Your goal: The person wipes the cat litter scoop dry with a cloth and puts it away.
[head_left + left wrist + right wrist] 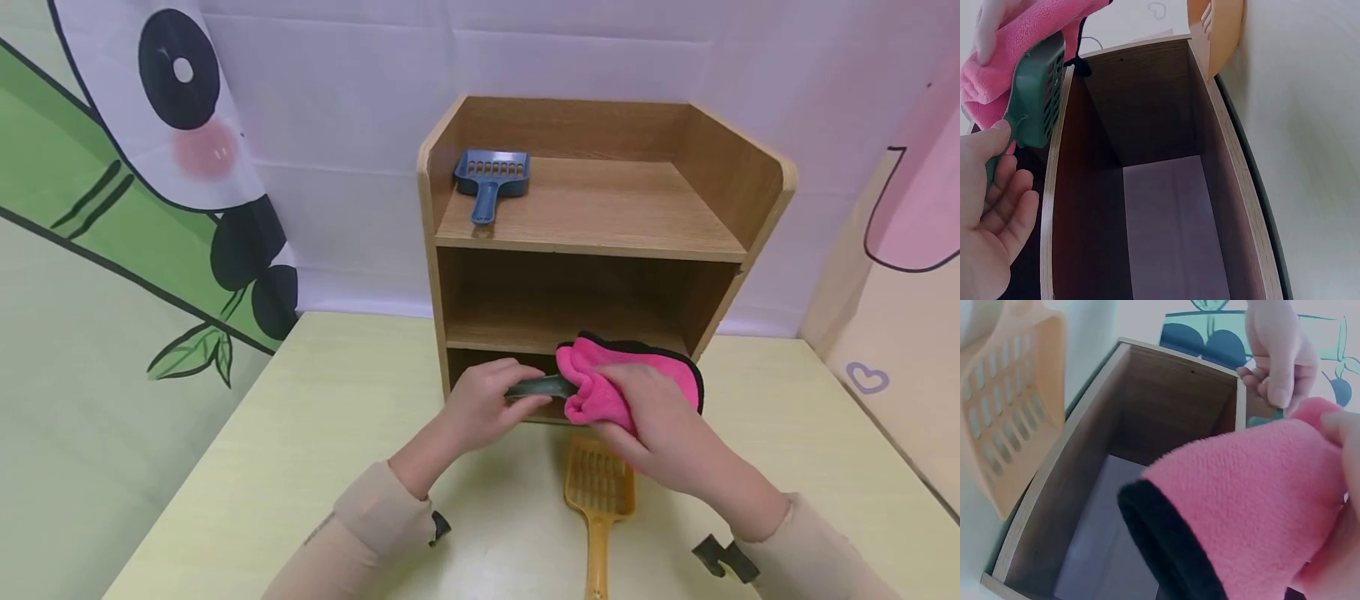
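While the fingers of my left hand (491,406) pinch the green slotted scoop (540,387) by its handle, its long axis runs rightward to the pink cloth (597,402) that my right hand (666,429) grips, before the wooden shelf (600,204).

Nothing can be read; a marking (318,529) on the left sleeve (378,512) is too small.

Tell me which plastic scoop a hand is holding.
The green slotted plastic scoop, in the left hand; the blue plastic scoop rests on the wooden shelf, the orange plastic scoop on the pale table.
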Motion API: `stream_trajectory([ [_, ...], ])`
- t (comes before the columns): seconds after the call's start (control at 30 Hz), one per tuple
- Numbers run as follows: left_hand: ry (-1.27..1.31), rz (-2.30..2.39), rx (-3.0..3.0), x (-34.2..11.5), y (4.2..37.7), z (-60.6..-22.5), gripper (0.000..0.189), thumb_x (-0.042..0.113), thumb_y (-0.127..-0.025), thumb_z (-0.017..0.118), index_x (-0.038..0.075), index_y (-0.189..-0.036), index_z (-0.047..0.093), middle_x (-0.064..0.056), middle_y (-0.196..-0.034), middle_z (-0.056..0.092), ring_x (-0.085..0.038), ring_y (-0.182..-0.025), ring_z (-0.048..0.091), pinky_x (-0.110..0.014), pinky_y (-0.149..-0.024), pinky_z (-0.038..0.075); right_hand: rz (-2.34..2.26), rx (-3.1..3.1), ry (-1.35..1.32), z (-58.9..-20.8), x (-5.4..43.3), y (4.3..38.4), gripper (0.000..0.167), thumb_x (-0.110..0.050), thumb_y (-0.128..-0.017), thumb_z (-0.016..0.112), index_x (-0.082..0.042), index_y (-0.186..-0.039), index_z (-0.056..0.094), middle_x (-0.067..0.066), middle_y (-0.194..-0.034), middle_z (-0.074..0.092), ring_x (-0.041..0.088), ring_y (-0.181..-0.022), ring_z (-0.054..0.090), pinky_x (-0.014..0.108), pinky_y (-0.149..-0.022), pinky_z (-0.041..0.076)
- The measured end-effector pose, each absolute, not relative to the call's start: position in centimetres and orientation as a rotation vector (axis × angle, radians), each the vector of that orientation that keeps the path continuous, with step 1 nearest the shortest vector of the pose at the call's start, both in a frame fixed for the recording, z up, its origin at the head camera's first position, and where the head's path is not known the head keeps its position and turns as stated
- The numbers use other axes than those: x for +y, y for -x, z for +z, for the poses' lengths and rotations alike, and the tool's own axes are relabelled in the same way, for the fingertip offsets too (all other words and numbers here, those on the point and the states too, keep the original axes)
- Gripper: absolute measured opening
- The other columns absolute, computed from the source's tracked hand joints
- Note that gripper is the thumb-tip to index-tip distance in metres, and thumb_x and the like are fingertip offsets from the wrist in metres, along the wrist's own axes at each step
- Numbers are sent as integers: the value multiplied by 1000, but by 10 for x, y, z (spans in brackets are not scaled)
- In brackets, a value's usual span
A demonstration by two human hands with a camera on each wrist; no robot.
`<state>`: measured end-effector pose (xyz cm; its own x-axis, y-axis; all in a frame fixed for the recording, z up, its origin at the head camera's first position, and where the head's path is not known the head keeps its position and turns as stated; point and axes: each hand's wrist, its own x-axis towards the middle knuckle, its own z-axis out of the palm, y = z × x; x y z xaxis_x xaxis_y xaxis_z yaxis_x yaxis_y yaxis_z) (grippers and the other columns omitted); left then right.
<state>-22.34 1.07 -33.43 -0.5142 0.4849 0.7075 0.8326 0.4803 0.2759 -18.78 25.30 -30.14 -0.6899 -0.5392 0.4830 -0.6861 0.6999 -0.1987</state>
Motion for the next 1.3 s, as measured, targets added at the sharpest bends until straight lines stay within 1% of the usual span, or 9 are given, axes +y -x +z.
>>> stream_trajectory([
  [0.07,1083,-842,-2170,9,224,-334,28,17,-75,80,4,-98,70,-2,-79,66,-6,-61,50,-9,-55,41,447,-2466,-988,-302,252,189,44,-24,-80,70,-12,-121,58,4,-117,62,25,-112,54,46,-93,43],
  [0.17,1081,-863,-2152,7,226,-332,28,18,-77,79,2,-99,70,-3,-78,65,-6,-60,49,-9,-54,40,325,-2366,-1011,-302,250,195,39,-21,-79,68,-11,-116,62,9,-111,64,29,-106,57,48,-91,44],
  [0.47,1060,-914,-2186,6,228,-330,27,17,-79,76,0,-100,70,-6,-80,68,-8,-58,51,-9,-53,41,183,-2407,-960,-294,243,207,38,-23,-77,76,-13,-112,64,8,-104,66,31,-102,57,50,-85,46],
  [0.63,1050,-888,-2184,7,228,-327,26,15,-78,77,1,-99,71,-7,-81,70,-7,-58,52,-8,-52,41,104,-2463,-888,-288,239,211,35,-27,-77,77,-15,-107,65,7,-101,66,30,-97,59,48,-83,44],
  [0.77,1058,-871,-2188,8,228,-325,25,16,-79,76,1,-99,71,-6,-80,70,-7,-57,51,-8,-52,41,14,-2492,-840,-285,237,211,38,-30,-74,79,-14,-106,65,7,-98,66,29,-92,60,44,-79,44],
  [1.0,1061,-810,-2161,8,229,-324,25,15,-77,78,2,-97,72,-5,-77,70,-5,-53,48,-8,-49,38,-247,-2505,-771,-280,239,210,39,-28,-66,84,-11,-94,63,11,-78,65,29,-78,60,41,-71,45],
  [1.1,1063,-796,-2157,8,230,-323,26,15,-76,79,2,-97,72,-6,-79,71,-5,-51,48,-8,-49,38,-308,-2541,-743,-278,245,209,39,-26,-63,85,-11,-91,63,11,-78,64,30,-78,59,43,-73,44],
  [1.2,1059,-791,-2170,9,230,-322,26,15,-76,79,2,-98,72,-6,-80,71,-6,-52,49,-9,-49,39,-291,-2538,-733,-276,252,208,36,-24,-64,84,-11,-92,64,12,-79,64,30,-79,59,44,-76,45],
  [1.3,1052,-801,-2197,10,229,-321,27,16,-77,78,2,-98,72,-6,-80,71,-7,-53,49,-11,-50,40,-175,-2490,-746,-278,257,207,33,-22,-67,81,-10,-93,63,11,-80,62,29,-79,58,44,-73,46],
])
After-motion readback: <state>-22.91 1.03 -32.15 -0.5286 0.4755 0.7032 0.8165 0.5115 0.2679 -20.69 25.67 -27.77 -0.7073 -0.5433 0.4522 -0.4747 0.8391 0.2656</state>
